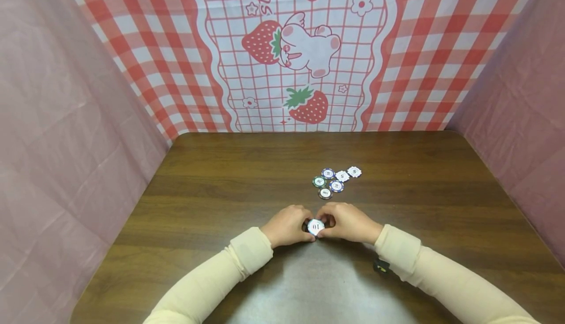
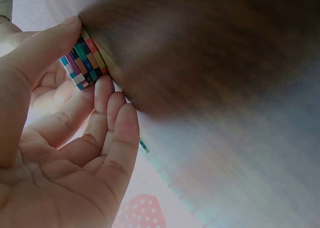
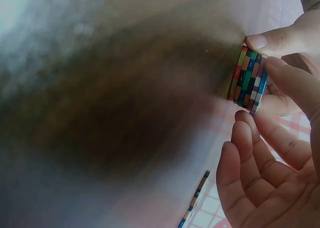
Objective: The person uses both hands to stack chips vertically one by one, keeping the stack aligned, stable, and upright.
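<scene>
A short stack of poker chips point(image 1: 315, 227) stands on the table near its middle, with a white-faced chip marked 10 on top. My left hand point(image 1: 289, 225) holds the stack's left side between thumb and fingers. From the other side my right hand point(image 1: 347, 222) grips it the same way. In the left wrist view the chip edges point(image 2: 87, 61) show bands of several colours, with the thumb at one end and fingertips at the other. The right wrist view shows the same layered stack point(image 3: 248, 78) between both hands' fingers.
Beyond the hands, several loose poker chips point(image 1: 336, 186) lie flat in a cluster, green, blue, white and dark-rimmed. The brown wooden table point(image 1: 220, 167) meets a strawberry-patterned cloth point(image 1: 304, 49) at the back. Pink cloth point(image 1: 66, 118) hangs at both sides.
</scene>
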`<control>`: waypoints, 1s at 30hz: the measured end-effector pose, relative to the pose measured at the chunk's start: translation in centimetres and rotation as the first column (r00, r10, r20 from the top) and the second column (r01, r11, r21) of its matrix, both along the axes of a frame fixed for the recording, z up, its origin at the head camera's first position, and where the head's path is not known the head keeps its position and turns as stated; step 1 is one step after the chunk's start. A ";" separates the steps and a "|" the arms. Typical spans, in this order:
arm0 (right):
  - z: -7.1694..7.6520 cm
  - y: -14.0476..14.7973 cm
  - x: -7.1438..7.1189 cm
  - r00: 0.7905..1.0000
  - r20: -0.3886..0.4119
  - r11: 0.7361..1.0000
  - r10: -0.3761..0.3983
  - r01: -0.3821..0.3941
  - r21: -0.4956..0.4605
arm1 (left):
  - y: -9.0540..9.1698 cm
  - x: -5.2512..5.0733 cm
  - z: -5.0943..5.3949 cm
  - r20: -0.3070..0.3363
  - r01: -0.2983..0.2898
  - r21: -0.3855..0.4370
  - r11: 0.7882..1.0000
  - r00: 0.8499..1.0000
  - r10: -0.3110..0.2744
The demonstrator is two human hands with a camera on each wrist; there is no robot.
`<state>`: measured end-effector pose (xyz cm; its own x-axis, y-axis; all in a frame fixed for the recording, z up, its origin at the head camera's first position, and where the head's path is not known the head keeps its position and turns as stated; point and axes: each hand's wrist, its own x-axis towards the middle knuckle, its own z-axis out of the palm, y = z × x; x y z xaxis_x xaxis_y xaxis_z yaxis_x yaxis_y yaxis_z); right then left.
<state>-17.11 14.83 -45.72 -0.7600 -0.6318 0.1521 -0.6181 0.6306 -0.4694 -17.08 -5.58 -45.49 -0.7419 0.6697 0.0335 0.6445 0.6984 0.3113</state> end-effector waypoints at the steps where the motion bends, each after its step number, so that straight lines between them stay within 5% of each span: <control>1: 0.0 0.0 -0.1 1.000 0.003 1.000 -0.001 0.001 -0.006 | 0.0 0.0 0.0 0.001 -0.001 0.001 1.000 1.000 0.001; 17: 1.1 2.4 -2.5 0.988 0.016 0.976 -0.152 0.153 -0.152 | 0.0 0.0 -0.1 0.013 -0.007 -0.007 1.000 1.000 0.008; 30: 1.4 6.7 -5.5 0.925 0.085 0.909 -0.371 0.380 -0.169 | 0.0 0.0 0.0 0.005 -0.006 -0.008 1.000 1.000 0.006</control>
<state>-22.64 21.49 -44.30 -0.9453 -0.2638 0.1919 -0.3251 0.7141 -0.6199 -17.06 -5.56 -45.49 -0.7462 0.6652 0.0245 0.6384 0.7048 0.3094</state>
